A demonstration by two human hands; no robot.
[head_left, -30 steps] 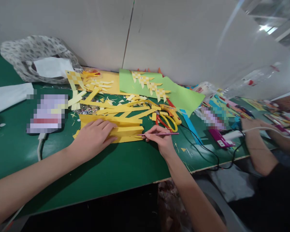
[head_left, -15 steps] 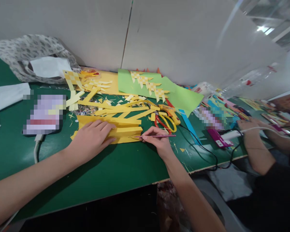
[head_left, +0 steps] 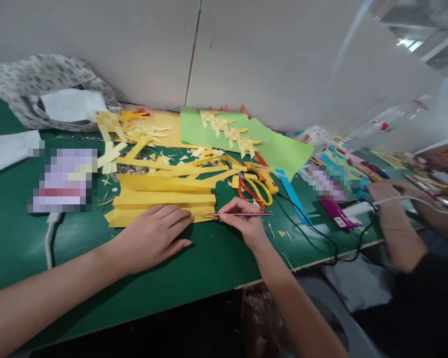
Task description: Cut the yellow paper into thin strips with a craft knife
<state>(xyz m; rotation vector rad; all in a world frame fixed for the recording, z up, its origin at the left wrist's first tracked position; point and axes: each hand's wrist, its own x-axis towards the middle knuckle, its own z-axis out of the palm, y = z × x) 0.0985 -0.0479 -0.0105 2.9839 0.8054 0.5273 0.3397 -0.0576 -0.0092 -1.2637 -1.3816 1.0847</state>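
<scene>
A yellow sheet of paper (head_left: 164, 200), creased into lengthwise pleats, lies on the green table. My left hand (head_left: 159, 236) rests over its near edge, fingers stretched out and the thumb on the table. Between the thumb and fingers of my right hand (head_left: 246, 223) is a slim pinkish-purple pencil (head_left: 262, 214). The pencil's point touches, or nearly touches, the paper's near right corner; the exact contact is too small to tell. Just beyond that hand lie scissors with red (head_left: 241, 191) and yellow (head_left: 266, 193) handles and a yellow glue gun (head_left: 270, 183).
Yellow paper strips (head_left: 171, 170) and scraps lie behind the pleated sheet. Woven paper fish (head_left: 227, 130) sit on green paper (head_left: 280, 144). At left are a charging phone (head_left: 65, 176) and a patterned cloth bag (head_left: 56, 74). A co-worker's arm (head_left: 397, 214) and a black cord (head_left: 313, 233) are at right.
My left hand has slid toward me and to the right, uncovering the paper's upper pleats. My right hand stays at the near right corner with the pencil, shifted slightly.
</scene>
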